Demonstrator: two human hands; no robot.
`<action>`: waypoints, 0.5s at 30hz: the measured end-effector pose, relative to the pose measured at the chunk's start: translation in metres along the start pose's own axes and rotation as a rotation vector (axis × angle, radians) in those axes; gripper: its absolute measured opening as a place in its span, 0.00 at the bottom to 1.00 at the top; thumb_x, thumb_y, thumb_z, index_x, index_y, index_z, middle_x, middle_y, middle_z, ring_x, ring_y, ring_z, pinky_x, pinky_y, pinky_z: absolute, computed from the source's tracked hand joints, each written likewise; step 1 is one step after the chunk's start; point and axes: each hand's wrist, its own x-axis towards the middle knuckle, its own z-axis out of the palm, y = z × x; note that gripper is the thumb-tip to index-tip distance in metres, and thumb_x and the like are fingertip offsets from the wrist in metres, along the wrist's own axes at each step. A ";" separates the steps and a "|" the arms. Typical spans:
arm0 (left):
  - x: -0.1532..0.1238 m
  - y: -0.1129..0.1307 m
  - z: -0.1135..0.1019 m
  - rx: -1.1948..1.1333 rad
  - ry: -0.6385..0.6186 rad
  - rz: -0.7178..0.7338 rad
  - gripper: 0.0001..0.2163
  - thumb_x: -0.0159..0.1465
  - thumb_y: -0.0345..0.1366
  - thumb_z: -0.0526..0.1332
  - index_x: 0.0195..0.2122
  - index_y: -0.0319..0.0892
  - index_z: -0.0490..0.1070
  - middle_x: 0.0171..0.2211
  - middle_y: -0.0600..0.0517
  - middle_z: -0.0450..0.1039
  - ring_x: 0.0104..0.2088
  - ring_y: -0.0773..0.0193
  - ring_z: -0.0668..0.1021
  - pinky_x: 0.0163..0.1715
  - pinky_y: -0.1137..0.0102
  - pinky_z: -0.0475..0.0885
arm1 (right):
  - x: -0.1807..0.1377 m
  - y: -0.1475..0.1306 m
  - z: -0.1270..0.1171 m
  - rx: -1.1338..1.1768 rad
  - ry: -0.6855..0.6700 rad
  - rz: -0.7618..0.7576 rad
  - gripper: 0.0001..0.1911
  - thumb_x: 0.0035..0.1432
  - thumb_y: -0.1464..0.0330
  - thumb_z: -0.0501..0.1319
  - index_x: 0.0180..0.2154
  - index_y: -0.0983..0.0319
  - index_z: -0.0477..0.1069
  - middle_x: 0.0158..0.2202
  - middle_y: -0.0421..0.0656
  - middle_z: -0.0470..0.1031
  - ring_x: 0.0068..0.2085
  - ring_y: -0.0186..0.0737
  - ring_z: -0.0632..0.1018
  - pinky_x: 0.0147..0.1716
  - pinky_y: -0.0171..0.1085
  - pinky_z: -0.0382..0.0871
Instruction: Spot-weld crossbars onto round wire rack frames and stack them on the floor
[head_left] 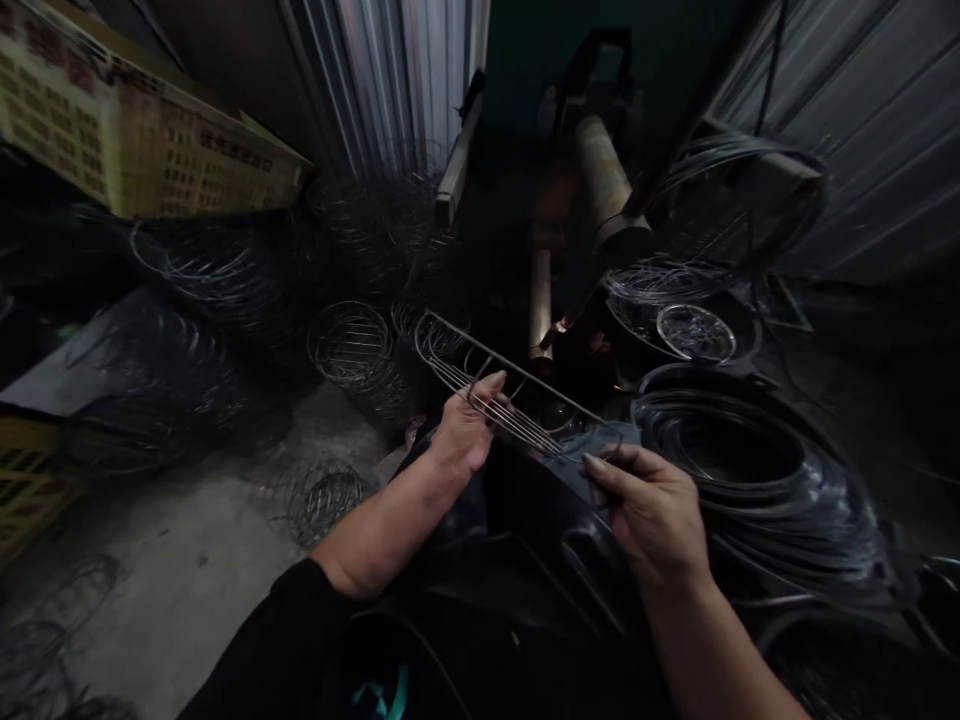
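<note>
A long, narrow wire frame [501, 392] made of several thin parallel rods with rounded ends is held between both hands in the middle of the view. My left hand [466, 428] grips it near its middle, thumb on top of the rods. My right hand [651, 508] pinches its near end, fingers curled round the wire. The frame slants from upper left down to the right, above a dark lap or work surface.
Finished wire baskets [352, 345] and wire heaps [210, 270] lie on the concrete floor at left. Coils of dark wire [750, 470] stack at right. A welding machine [592, 200] stands behind. A yellow crate [127, 140] sits upper left.
</note>
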 end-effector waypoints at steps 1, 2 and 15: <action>-0.003 0.000 -0.006 -0.002 0.027 -0.039 0.17 0.46 0.46 0.72 0.26 0.40 0.69 0.22 0.55 0.70 0.23 0.69 0.75 0.25 0.72 0.68 | -0.004 0.001 0.003 -0.010 -0.006 0.028 0.15 0.27 0.69 0.77 0.22 0.64 0.76 0.20 0.41 0.73 0.17 0.27 0.68 0.14 0.27 0.59; -0.006 -0.001 -0.012 -0.002 0.060 -0.080 0.18 0.47 0.47 0.72 0.27 0.40 0.69 0.22 0.55 0.71 0.23 0.68 0.75 0.23 0.73 0.67 | -0.008 0.003 0.006 -0.016 -0.009 0.057 0.16 0.27 0.69 0.77 0.23 0.64 0.76 0.19 0.40 0.73 0.17 0.27 0.68 0.14 0.27 0.59; -0.028 -0.009 -0.067 -0.066 0.108 0.250 0.20 0.41 0.35 0.74 0.32 0.41 0.67 0.28 0.56 0.72 0.32 0.68 0.77 0.36 0.71 0.70 | -0.003 0.066 0.023 -0.041 -0.171 0.032 0.19 0.28 0.70 0.75 0.28 0.63 0.77 0.25 0.40 0.76 0.22 0.31 0.73 0.21 0.31 0.68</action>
